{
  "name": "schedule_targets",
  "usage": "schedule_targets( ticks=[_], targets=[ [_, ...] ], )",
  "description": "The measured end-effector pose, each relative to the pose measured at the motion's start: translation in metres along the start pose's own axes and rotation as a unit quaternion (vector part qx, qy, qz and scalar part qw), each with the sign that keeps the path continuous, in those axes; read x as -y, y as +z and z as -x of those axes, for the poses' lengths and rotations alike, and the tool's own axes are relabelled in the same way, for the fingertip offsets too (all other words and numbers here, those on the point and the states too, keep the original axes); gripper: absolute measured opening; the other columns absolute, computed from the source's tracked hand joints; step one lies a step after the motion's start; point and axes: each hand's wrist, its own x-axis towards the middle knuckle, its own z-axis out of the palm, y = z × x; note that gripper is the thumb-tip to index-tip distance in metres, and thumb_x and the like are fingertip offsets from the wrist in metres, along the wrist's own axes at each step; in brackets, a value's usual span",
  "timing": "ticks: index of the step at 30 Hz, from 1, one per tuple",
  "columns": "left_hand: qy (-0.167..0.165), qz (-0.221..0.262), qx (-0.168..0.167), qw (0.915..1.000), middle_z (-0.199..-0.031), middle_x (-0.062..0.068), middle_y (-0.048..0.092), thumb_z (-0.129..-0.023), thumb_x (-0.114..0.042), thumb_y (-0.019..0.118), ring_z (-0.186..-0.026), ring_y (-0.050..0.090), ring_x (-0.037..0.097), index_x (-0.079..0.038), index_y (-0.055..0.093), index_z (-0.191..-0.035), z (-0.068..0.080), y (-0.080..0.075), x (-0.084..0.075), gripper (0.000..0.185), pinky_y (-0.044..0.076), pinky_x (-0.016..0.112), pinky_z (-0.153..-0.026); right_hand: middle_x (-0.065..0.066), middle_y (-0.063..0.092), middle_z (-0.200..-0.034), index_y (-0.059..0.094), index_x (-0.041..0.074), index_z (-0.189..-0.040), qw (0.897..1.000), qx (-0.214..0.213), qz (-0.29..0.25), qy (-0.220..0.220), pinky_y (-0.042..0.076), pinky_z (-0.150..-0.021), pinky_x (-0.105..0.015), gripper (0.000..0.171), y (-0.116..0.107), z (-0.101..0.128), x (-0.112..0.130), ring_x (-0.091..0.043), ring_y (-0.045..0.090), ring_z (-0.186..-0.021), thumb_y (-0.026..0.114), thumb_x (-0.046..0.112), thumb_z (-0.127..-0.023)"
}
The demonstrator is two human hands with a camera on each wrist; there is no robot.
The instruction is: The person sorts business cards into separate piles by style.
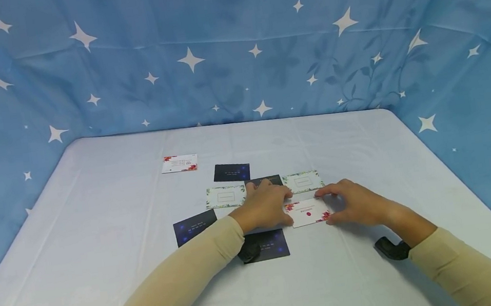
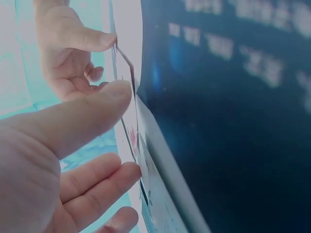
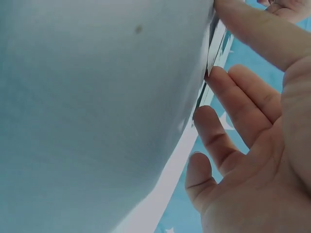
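A white card with red flowers (image 1: 307, 212) lies on the white tablecloth (image 1: 111, 227) between my two hands. My right hand (image 1: 327, 207) pinches its right end, index finger at the far corner and thumb at the near corner. My left hand (image 1: 280, 206) rests beside the card's left end with its thumb against that edge and its fingers relaxed. In the left wrist view my thumb (image 2: 92, 116) touches the card's thin edge (image 2: 130, 121). In the right wrist view my fingers (image 3: 228, 107) lie along the card's edge (image 3: 215, 41).
Other cards are spread on the cloth: dark ones (image 1: 231, 172) (image 1: 195, 226) (image 1: 269, 245), white green-bordered ones (image 1: 225, 196) (image 1: 302, 181), and a red-flowered one (image 1: 179, 163) farther back left. Blue star-patterned fabric (image 1: 231, 46) walls the table on three sides.
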Motion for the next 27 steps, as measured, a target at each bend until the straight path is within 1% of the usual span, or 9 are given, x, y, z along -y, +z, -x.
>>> schedule_targets(
  ticks=[5,8,12,14,17,22,24,27],
  targets=[
    [0.003,0.003,0.002,1.0000,-0.127,-0.010,0.065,-0.077,-0.048,0.085,-0.113,0.047,0.017,-0.023,0.067,-0.132,0.001,0.000,0.001,0.062,0.028,0.046,-0.090,-0.013,0.059,-0.118,0.063,0.010,-0.132,1.000,-0.015,0.013,-0.006,0.046,-0.093,-0.053,0.055,0.000,-0.001,0.001,-0.030,0.054,-0.108,0.082,0.028,-0.084],
    [0.008,0.000,0.000,1.0000,-0.125,-0.010,0.066,-0.076,-0.049,0.085,-0.113,0.048,0.017,-0.023,0.067,-0.130,0.001,0.000,0.003,0.063,0.028,0.045,-0.089,-0.014,0.059,-0.120,0.064,0.010,-0.132,0.999,-0.033,0.014,-0.004,0.047,-0.092,-0.053,0.053,0.001,-0.001,0.002,-0.031,0.055,-0.108,0.082,0.026,-0.084],
    [0.014,0.009,-0.014,0.9998,-0.124,-0.010,0.066,-0.078,-0.045,0.085,-0.117,0.047,0.017,-0.023,0.068,-0.129,0.002,0.000,0.007,0.057,0.027,0.046,-0.091,-0.014,0.060,-0.123,0.065,0.011,-0.132,0.998,-0.060,0.006,-0.001,0.049,-0.089,-0.053,0.052,0.000,0.000,0.005,-0.032,0.056,-0.108,0.081,0.025,-0.085],
    [0.016,0.021,-0.023,0.9994,-0.123,-0.010,0.066,-0.081,-0.041,0.084,-0.120,0.046,0.018,-0.024,0.068,-0.129,0.003,-0.001,0.011,0.054,0.026,0.047,-0.092,-0.014,0.060,-0.122,0.065,0.010,-0.131,0.998,-0.070,0.006,-0.007,0.049,-0.088,-0.052,0.052,0.000,-0.001,0.007,-0.032,0.056,-0.108,0.081,0.026,-0.085],
    [0.016,0.053,-0.034,0.9979,-0.122,-0.008,0.065,-0.083,-0.038,0.083,-0.122,0.045,0.019,-0.025,0.066,-0.132,0.005,-0.006,0.020,0.053,0.025,0.048,-0.092,-0.014,0.062,-0.121,0.065,0.008,-0.131,0.996,-0.087,0.010,-0.017,0.050,-0.087,-0.052,0.053,-0.001,-0.004,0.011,-0.032,0.056,-0.107,0.081,0.028,-0.084],
    [0.003,0.115,-0.047,0.9922,-0.128,-0.007,0.063,-0.085,-0.036,0.082,-0.127,0.043,0.020,-0.024,0.063,-0.135,0.008,-0.020,0.042,0.055,0.023,0.050,-0.096,-0.015,0.062,-0.124,0.062,0.005,-0.133,0.994,-0.104,0.022,-0.039,0.048,-0.090,-0.055,0.056,-0.003,-0.014,0.022,-0.034,0.054,-0.111,0.080,0.027,-0.085],
    [-0.006,0.124,-0.051,0.9909,-0.134,-0.004,0.061,-0.086,-0.036,0.081,-0.132,0.041,0.022,-0.025,0.062,-0.136,0.012,-0.026,0.052,0.054,0.023,0.052,-0.100,-0.014,0.063,-0.125,0.062,0.004,-0.134,0.993,-0.110,0.021,-0.048,0.048,-0.091,-0.054,0.055,-0.004,-0.021,0.027,-0.033,0.054,-0.112,0.080,0.025,-0.086],
    [-0.012,0.137,-0.059,0.9888,-0.137,0.000,0.059,-0.087,-0.035,0.080,-0.135,0.040,0.025,-0.024,0.062,-0.136,0.017,-0.032,0.068,0.054,0.023,0.053,-0.102,-0.014,0.063,-0.127,0.062,0.002,-0.134,0.992,-0.114,0.010,-0.054,0.047,-0.092,-0.053,0.055,-0.005,-0.034,0.038,-0.034,0.054,-0.115,0.079,0.023,-0.086]
  ],
)
